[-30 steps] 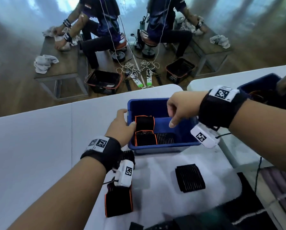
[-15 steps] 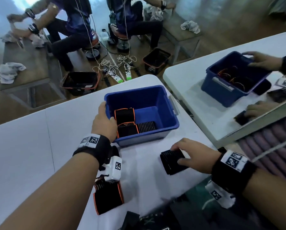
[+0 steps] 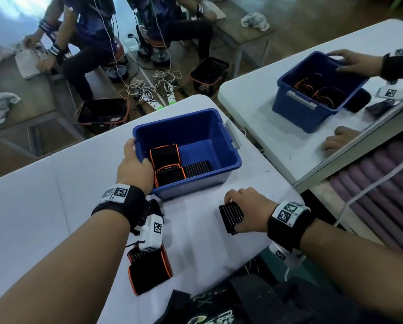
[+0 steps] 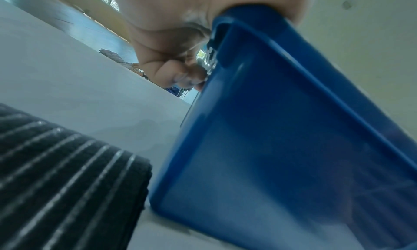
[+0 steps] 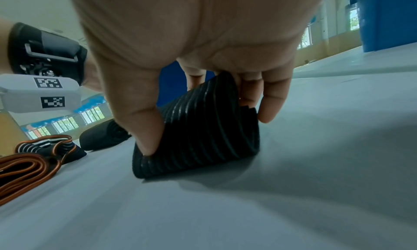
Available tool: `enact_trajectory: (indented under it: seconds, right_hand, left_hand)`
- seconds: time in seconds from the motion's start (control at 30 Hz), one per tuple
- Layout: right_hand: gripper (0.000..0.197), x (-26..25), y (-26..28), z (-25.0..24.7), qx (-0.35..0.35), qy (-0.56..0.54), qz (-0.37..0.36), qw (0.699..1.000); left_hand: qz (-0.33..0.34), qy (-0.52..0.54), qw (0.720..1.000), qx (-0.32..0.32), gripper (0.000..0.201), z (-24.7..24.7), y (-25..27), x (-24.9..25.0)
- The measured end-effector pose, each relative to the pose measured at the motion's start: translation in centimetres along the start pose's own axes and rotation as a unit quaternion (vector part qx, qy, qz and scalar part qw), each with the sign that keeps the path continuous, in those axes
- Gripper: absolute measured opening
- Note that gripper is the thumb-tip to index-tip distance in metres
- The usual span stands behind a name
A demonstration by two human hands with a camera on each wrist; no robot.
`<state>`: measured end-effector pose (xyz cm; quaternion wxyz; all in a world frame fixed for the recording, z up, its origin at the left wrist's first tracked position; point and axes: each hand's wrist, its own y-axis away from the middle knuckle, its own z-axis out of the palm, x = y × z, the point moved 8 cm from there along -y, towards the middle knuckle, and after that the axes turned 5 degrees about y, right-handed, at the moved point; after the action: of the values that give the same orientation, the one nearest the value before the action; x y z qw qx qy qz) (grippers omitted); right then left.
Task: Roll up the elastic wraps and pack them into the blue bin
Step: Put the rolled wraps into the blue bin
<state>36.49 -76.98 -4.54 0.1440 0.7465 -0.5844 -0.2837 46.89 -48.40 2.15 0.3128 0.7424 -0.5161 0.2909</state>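
The blue bin [image 3: 219, 127] stands on the white table [image 3: 43, 206]. It holds two orange-edged black rolls [image 3: 165, 155] and a black ribbed roll [image 3: 198, 169]. My left hand [image 3: 132, 164] grips the bin's left rim, with its fingers curled over the edge [image 4: 282, 111]. In front of the bin, my right hand [image 3: 249, 206] grips a rolled black ribbed wrap [image 3: 230, 217] that rests on the table. Thumb and fingers pinch its sides [image 5: 203, 132]. A loose orange-edged wrap [image 3: 149, 272] lies near the front edge. Another black ribbed roll [image 4: 63, 173] sits under my left wrist.
To the right, across a gap, a second white table [image 3: 254, 108] carries another blue bin [image 3: 312, 90], which another person's hand [image 3: 357, 64] holds. Black baskets [image 3: 102, 113] and cables lie on the floor beyond. People sit at benches behind them.
My right hand came back from above the bin to the black ribbed wrap on the table and now grips it. My left hand stayed on the bin's rim.
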Motion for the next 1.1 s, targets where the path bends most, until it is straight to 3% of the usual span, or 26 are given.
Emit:
enact_trajectory:
  seconds: [0.23, 0.47, 0.7, 0.87, 0.97, 1.1]
  right_hand:
    - [0.058, 0.1, 0.5, 0.1, 0.011, -0.050, 0.007, 0.999]
    - [0.030, -1.2, 1.9, -1.5, -0.036, -0.171, 0.006, 0.985]
    - [0.018, -6.3, 3.3, -12.5, 0.020, -0.257, -0.086, 0.962]
    - [0.022, -7.9, -2.0, -20.6, 0.111, -0.193, -0.090, 0.971]
    - [0.026, -8.8, -6.9, -22.2, 0.110, -0.084, -0.060, 0.989]
    - [0.027, -10.4, -12.2, -20.7, 0.067, 0.093, -0.034, 0.993]
  left_hand:
    - [0.001, -0.004, 1.000, 0.000, 0.061, 0.2, -0.3, 0.1]
    - [-0.003, -0.004, 1.000, -0.001, 0.061, 0.1, -0.3, 0.1]
    - [0.002, -0.004, 1.000, 0.000, 0.061, -0.1, -0.3, -0.2]
    - [-0.008, -0.003, 1.000, -0.007, 0.062, -0.3, -0.5, -0.7]
    - [-0.008, 0.004, 1.000, -0.010, 0.063, -0.3, -0.3, -0.7]
    - [-0.006, 0.008, 1.000, -0.006, 0.063, -0.3, -0.2, -0.5]
